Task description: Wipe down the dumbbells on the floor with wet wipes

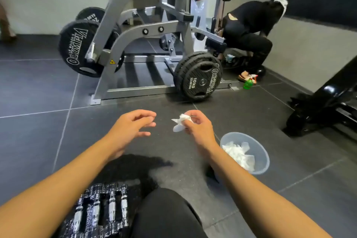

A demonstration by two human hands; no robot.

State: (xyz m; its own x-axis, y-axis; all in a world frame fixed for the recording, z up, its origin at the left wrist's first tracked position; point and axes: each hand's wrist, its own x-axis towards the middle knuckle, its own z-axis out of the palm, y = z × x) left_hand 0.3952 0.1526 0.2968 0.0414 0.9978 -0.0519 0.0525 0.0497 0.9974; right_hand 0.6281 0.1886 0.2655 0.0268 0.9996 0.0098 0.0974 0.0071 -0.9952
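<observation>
Your two forearms reach forward side by side above the floor (pixel 38 87), both to the left of the plastic bowl (pixel 234 138).

Your right hand (pixel 197 127) hangs just up and left of the bowl, with the wrist bent and the knuckles turned outward. Its thumb and fingertips pinch a crumpled white wipe (pixel 180 121), which sticks out of the hand on the side away from the bowl.

Your left hand (pixel 133 125) is farther left of the bowl, level with the right hand. Its palm faces inward and its fingers are loosely curved and spread, holding nothing. A gap of bare floor separates it from the wipe.

The dumbbells (pixel 102 208) lie well to the lower left of the bowl, under your left forearm and beside your dark-clad knee (pixel 166 212). They are small and chrome, packed side by side in a row, with their handles pointing away from you. Neither hand touches them.

The bowl itself stands on the floor and holds a heap of more white wipes (pixel 239 154).

Beyond the bowl are a grey weight machine (pixel 146 31) carrying black plates (pixel 199 77), a green bottle (pixel 247 84) and a crouching person in black (pixel 249 31).
</observation>
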